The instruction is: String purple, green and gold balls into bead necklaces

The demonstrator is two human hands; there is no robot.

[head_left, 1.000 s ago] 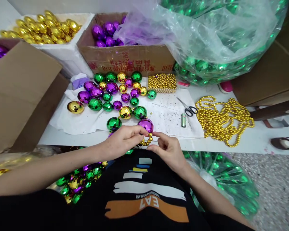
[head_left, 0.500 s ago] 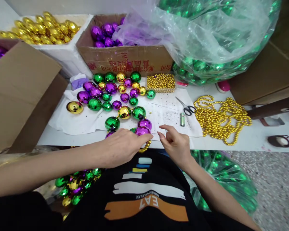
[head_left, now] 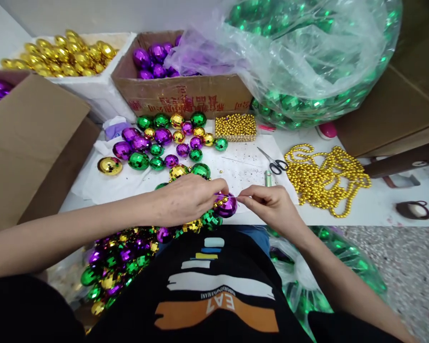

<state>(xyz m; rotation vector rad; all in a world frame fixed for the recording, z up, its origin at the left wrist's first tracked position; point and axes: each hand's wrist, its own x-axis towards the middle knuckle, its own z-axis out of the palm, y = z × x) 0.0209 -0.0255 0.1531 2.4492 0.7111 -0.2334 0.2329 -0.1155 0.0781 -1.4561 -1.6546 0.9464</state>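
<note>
My left hand (head_left: 188, 200) is closed, its thumb and forefinger pinching a thin white thread (head_left: 230, 196) beside small gold beads (head_left: 219, 203). To its right, my right hand (head_left: 273, 205) pinches the other end of the thread, which runs taut between both hands. Just under the thread hangs a shiny purple ball (head_left: 229, 207), with a green ball (head_left: 211, 220) below it at the table edge. A gold ball (head_left: 178, 171) and another green ball (head_left: 200, 170) lie behind my left hand, which hides part of the ball strand.
Loose coloured balls (head_left: 161, 136) lie on a white cloth (head_left: 243, 183). Behind them stands a tray of gold beads (head_left: 235, 126). Scissors (head_left: 277, 164), a lighter (head_left: 268, 178) and gold bead chains (head_left: 321, 181) are on the right. Boxes and a bag of green balls (head_left: 293, 102) line the back.
My right hand has closed from a loose curl into a pinch on the thread. The purple ball has shifted right and down, and the thread now shows stretched between my hands.
</note>
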